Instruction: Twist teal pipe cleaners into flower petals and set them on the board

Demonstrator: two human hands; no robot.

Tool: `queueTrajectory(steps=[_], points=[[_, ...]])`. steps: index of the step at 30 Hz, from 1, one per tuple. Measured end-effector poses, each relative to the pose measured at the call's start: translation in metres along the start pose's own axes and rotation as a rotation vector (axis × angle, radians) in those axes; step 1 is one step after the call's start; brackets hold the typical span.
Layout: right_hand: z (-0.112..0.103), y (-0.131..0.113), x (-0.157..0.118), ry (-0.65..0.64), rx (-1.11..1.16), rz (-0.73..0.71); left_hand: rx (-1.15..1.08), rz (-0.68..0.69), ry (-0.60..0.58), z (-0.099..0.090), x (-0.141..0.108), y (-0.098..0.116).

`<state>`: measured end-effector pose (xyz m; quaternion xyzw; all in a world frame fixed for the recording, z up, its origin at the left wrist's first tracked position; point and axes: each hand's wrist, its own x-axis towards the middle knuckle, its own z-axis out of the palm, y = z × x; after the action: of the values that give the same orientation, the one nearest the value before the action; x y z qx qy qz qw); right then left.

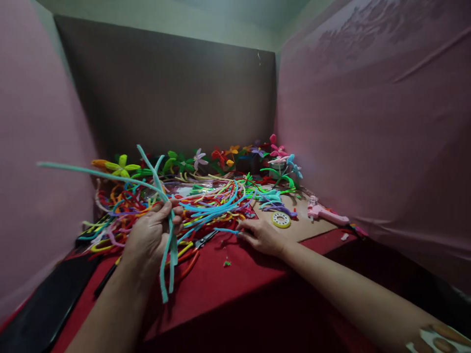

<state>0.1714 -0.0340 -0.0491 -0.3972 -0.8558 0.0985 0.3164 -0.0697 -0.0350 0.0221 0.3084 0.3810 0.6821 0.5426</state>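
Note:
My left hand (149,233), raised over the front left of the table, is closed around a few turquoise pipe cleaners (170,245). Their ends fan out above the fingers and hang below the palm. At the right of the heap, my right hand (262,237) rests low over the red cloth, with thumb and fingers pinching the end of a blue pipe cleaner (225,230). Between the hands lies a pair of scissors (205,239), partly covered by pipe cleaners. A large tangle of many-coloured pipe cleaners (217,208) spreads behind both hands.
A pink glue gun (327,214) and a yellow-rimmed disc (280,220) lie on a cardboard sheet (312,231). Several pipe-cleaner flowers (198,160) line the back. A black flat object (55,299) lies front left. Pink cloth walls (368,122) flank the red-covered table (221,289).

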Motion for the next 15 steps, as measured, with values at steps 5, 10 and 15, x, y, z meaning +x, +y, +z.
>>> queueTrajectory(steps=[5, 10, 15], points=[[0.001, 0.003, -0.001, 0.07, -0.029, -0.069, 0.419, -0.046, -0.252, 0.006, 0.003, 0.011], [0.003, 0.005, -0.001, 0.22, 0.026, -0.025, 0.766, -0.046, -0.385, 0.025, 0.001, 0.009], [-0.005, -0.003, 0.002, 0.291, 0.279, 0.128, 0.815, -0.022, -0.39, 0.042, -0.004, 0.001]])
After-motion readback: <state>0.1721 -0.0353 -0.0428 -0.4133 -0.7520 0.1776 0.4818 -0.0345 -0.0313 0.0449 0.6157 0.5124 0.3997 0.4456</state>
